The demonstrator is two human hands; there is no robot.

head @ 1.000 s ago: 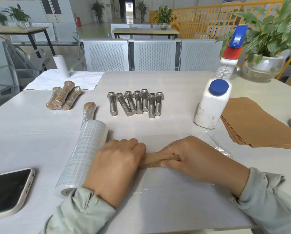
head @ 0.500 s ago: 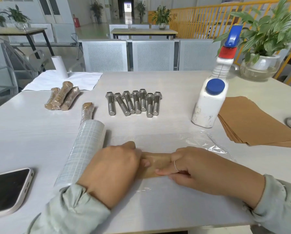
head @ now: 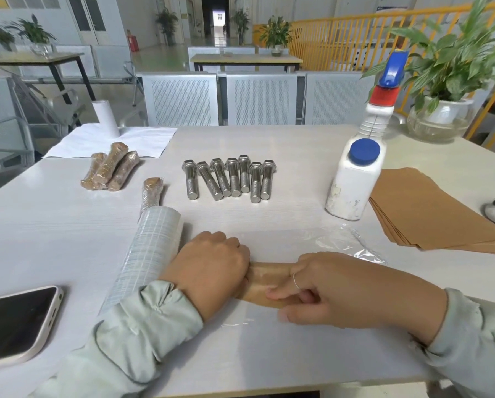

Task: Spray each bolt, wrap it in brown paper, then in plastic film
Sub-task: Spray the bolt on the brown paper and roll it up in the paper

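A bolt wrapped in brown paper [head: 269,278] lies crosswise on a sheet of clear plastic film [head: 292,242] near the table's front. My left hand [head: 214,268] grips its left end with curled fingers. Its right end is held by my right hand [head: 332,288], fingers curled round the paper. The film roll [head: 151,248] lies just left of my left hand. Several bare steel bolts [head: 230,179] lie in a row behind. Three finished wrapped bolts [head: 111,170] sit far left, one more [head: 152,191] by the roll's far end.
A white spray bottle [head: 355,173] with a blue cap stands at the right, beside a stack of brown paper sheets [head: 430,214]. A phone [head: 14,326] lies at the front left. A white roll [head: 105,113] and white sheet sit far left, a potted plant [head: 441,116] far right.
Both hands have drawn the paper-wrapped bolt toward me over the film, and my right hand's fingers have curled further round it.
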